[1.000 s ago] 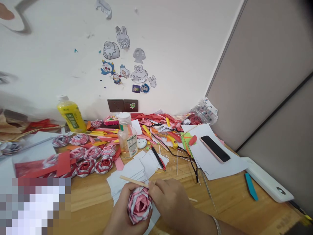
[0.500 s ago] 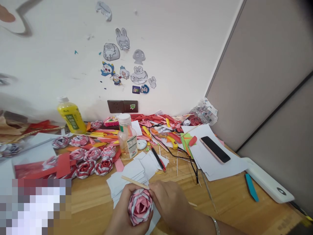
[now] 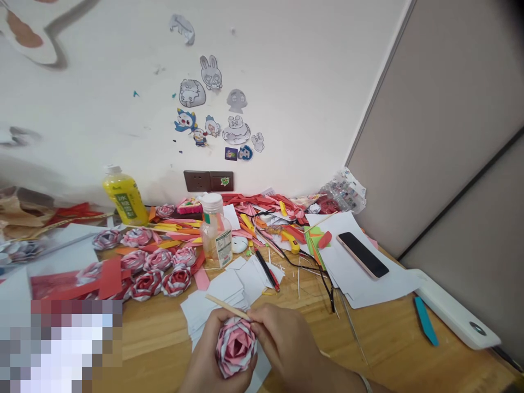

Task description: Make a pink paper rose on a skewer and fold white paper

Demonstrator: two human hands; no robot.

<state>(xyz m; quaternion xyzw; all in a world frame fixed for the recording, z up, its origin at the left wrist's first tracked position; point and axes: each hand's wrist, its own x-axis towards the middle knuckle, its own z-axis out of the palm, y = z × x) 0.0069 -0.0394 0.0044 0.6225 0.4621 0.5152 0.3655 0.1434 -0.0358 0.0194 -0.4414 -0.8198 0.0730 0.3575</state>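
My left hand (image 3: 204, 352) is wrapped round a folded paper rose (image 3: 236, 348), pink and white with a darker red centre, held face up near the front edge of the view. The fingers of my right hand (image 3: 284, 335) are pinched on a thin wooden stick (image 3: 224, 305) at the rose's upper right rim. The stick slants up to the left along the rose's far edge. Whether its right end touches the petals is hidden by my fingers. Beneath my hands lies a stack of white paper sheets (image 3: 215, 289).
Several finished paper roses (image 3: 146, 284) sit at the left, near a yellow drink bottle (image 3: 126, 199). A clear bottle (image 3: 215, 234), a pen (image 3: 267, 270), a yellow cutter (image 3: 291, 242) and coloured paper strips (image 3: 176, 226) lie behind. At right are a phone (image 3: 363, 254) and a white device (image 3: 454, 311).
The camera view has shifted slightly, so the background sits a little lower and further right. Both hands keep nearly the same hold on the rose and the stick.
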